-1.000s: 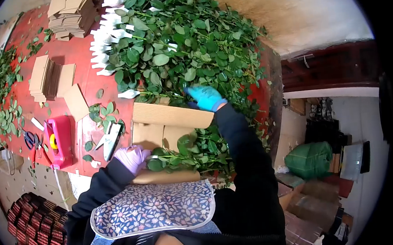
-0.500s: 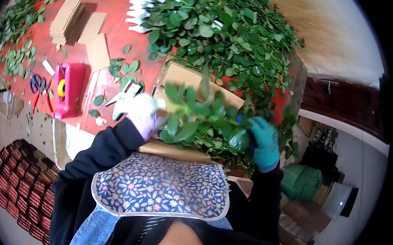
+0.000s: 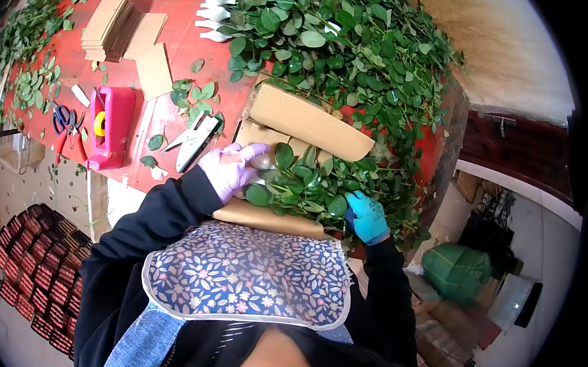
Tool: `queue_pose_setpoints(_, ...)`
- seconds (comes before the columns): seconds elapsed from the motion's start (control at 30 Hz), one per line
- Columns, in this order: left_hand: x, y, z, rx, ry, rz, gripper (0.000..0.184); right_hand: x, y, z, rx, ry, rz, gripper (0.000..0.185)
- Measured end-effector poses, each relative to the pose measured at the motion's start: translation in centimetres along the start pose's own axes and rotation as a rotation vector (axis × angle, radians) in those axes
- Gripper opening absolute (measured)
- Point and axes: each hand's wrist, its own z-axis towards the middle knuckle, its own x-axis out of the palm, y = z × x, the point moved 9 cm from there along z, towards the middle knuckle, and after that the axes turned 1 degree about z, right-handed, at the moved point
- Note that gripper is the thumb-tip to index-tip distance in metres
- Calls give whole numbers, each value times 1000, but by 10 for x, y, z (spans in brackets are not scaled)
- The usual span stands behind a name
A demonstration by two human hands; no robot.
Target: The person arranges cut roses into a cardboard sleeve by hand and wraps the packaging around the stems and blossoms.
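Stems (image 3: 301, 186): centre of frame
Left hand (image 3: 234, 172): your fingers at pale bud (image 3: 262, 162), grip unclear
Right hand (image 3: 367, 218): your fingers at leaves (image 3: 337, 206), can't tell if clamped

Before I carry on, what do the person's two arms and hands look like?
The left hand wears a lilac glove; the right hand wears a turquoise glove with small dark markings on its back. Both sleeves are long and black.

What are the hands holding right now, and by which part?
Leafy stems, apparently: the left hand at a pale wrapped head, the right hand farther along among the leaves, which hide its exact grip.
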Motion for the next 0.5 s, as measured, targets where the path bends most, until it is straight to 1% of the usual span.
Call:
queue_pose_setpoints(0.03, 5, 10, 0, -149, 47, -4, 23, 6, -3, 0, 31, 37, 0, 36)
queue_pose_setpoints(0.07, 11, 15, -2, -150, 47, -7, 23, 8, -4, -1, 32, 40, -2, 36)
queue_pose_setpoints(0.1, 15, 15, -4, -71, 19, -4, 25, 7, -5, -1, 39, 20, 42, 37)
queue_pose_setpoints(0.17, 19, 22, -10, 2, -5, -5, 28, 10, -8, -3, 48, 6, 89, 38)
queue_pose_setpoints(0.23, 11, 13, -8, 130, -14, 33, 31, 13, -15, -7, 96, -7, 202, 39)
queue_pose_setpoints(0.27, 7, 12, -7, 126, -12, 27, 31, 15, -16, -8, 98, 0, 202, 39)
queue_pose_setpoints(0.33, 6, 26, -6, -90, 42, -132, 32, 9, -12, -8, 82, -79, 306, 41)
queue_pose_setpoints(0.37, 5, 26, -6, -50, -1, -138, 33, 10, -9, -7, 82, -71, 307, 41)
queue_pose_setpoints(0.47, 0, 26, -5, -64, -33, -216, 34, -3, 4, -4, 72, -112, 342, 41)
queue_pose_setpoints(0.5, 3, 29, -6, -81, -6, -238, 37, -6, 5, -4, 72, -129, 331, 42)
